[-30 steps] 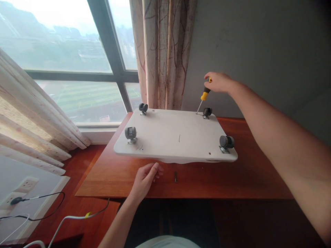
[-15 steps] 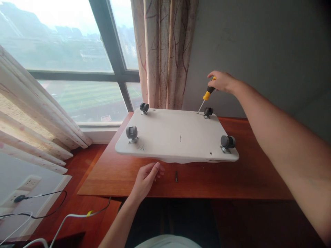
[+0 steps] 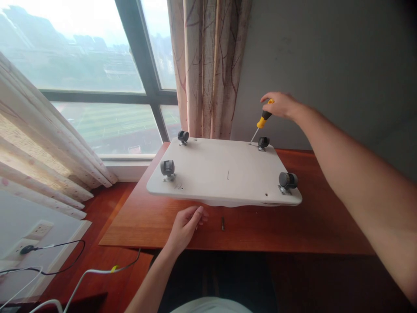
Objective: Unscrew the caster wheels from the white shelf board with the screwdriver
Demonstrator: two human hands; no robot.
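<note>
A white board (image 3: 215, 167) with rounded corners lies on the wooden table (image 3: 137, 226), several dark casters standing up from its corners. My right hand (image 3: 276, 104) is closed on the handle of a yellow and black screwdriver (image 3: 261, 121). The screwdriver slants down, its tip at a hole in the board's far edge, just left of the far right caster (image 3: 263, 142). My left hand (image 3: 189, 221) hovers or rests near the board's front edge, fingers curled together; whether they hold something is hidden. A small dark bolt-like piece (image 3: 223, 224) lies to its right.
Behind the table are a window (image 3: 107, 126), a patterned curtain (image 3: 208, 69) and a grey wall (image 3: 325, 56). At the lower left, a black plug (image 3: 28, 249) sits in a wall socket, and a white cable (image 3: 87, 271) runs near the table's left end.
The whole view has shifted slightly. My right fingers have changed their hold a little on the screwdriver handle; its tip remains at the same hole. My left hand looks much the same.
</note>
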